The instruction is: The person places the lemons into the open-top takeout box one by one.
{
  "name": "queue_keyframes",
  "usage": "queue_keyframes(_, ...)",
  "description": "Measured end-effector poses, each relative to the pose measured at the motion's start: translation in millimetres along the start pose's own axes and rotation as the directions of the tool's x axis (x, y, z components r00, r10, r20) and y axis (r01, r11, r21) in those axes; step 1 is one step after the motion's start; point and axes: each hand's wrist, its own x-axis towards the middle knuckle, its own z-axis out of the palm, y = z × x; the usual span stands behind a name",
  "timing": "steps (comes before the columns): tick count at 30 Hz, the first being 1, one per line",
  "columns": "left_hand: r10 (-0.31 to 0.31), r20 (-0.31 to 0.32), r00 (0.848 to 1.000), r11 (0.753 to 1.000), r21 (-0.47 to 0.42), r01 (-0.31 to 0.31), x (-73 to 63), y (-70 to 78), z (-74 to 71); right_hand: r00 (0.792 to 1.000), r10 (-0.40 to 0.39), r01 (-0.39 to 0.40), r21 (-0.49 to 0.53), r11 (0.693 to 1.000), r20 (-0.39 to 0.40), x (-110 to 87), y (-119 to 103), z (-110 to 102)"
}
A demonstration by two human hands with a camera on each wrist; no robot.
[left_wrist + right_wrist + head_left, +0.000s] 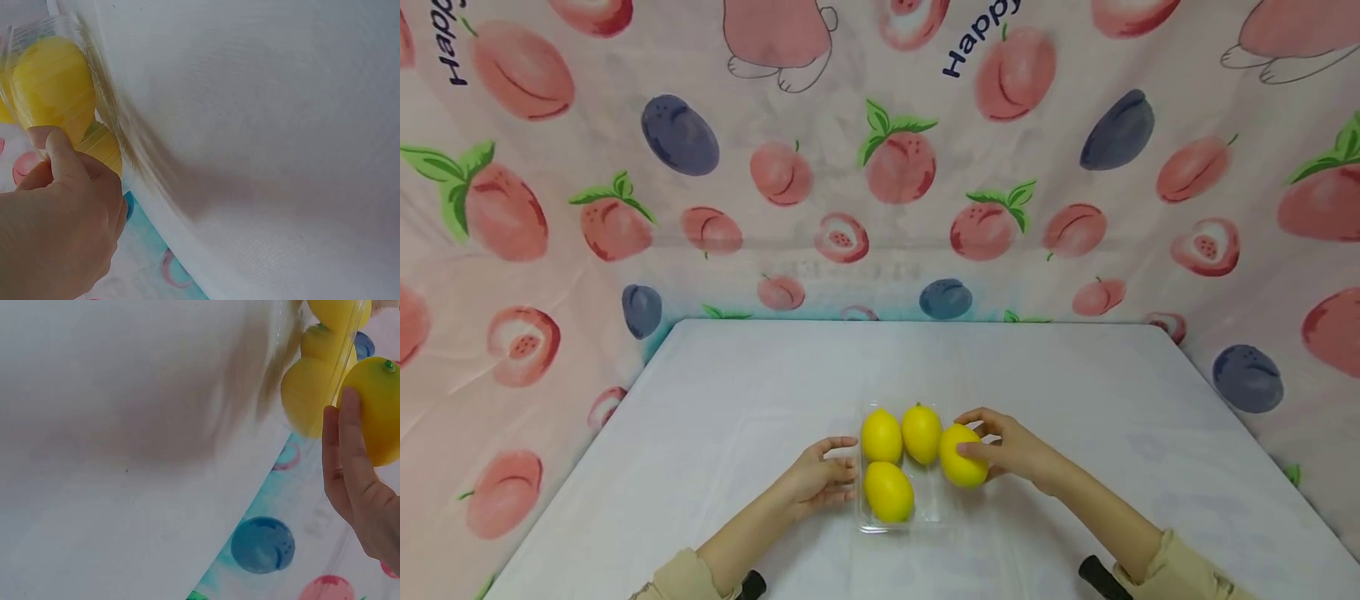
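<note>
In the head view a clear plastic box [925,508] stands on the white table, with yellow lemons inside. One lemon [882,436] lies at its far left, another lemon [921,434] at its far right and a third lemon [889,492] at its near left. My right hand [1011,450] holds a further lemon [962,456] between thumb and fingers at the box's right side; its green stem spot shows in the right wrist view. On the left, my left hand [820,477] touches the box's side wall with extended fingers.
The white table [737,375] reaches back to a cloth backdrop [820,108] printed with peaches and dark blue fruit. Dark straps [1103,577] show near both sleeves at the lower edge of the head view.
</note>
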Motion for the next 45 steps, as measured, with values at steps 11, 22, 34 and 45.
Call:
queue_keyframes(11,-0.003,0.005,1.000,1.000,0.012,0.003,2.4,0.8,0.5,0.995,-0.102,0.100,-0.118,0.988,-0.014,-0.7,-8,19)
queue_keyframes(22,-0.002,-0.021,1.000,1.000,0.018,0.003,1.4,1.0,3.0,0.973,-0.225,0.200,-0.305,0.931,-0.049,-2.6,-11,34)
queue_keyframes(34,0.009,-0.039,0.999,1.000,0.006,-0.009,-2.3,-0.6,4.4,0.975,-0.209,0.153,-0.462,0.874,-0.073,-7.2,-17,53)
queue_keyframes(45,0.011,-0.054,0.998,1.000,0.015,-0.010,-2.4,0.1,5.6,0.956,-0.277,0.158,-0.632,0.759,-0.093,-3.5,-15,68)
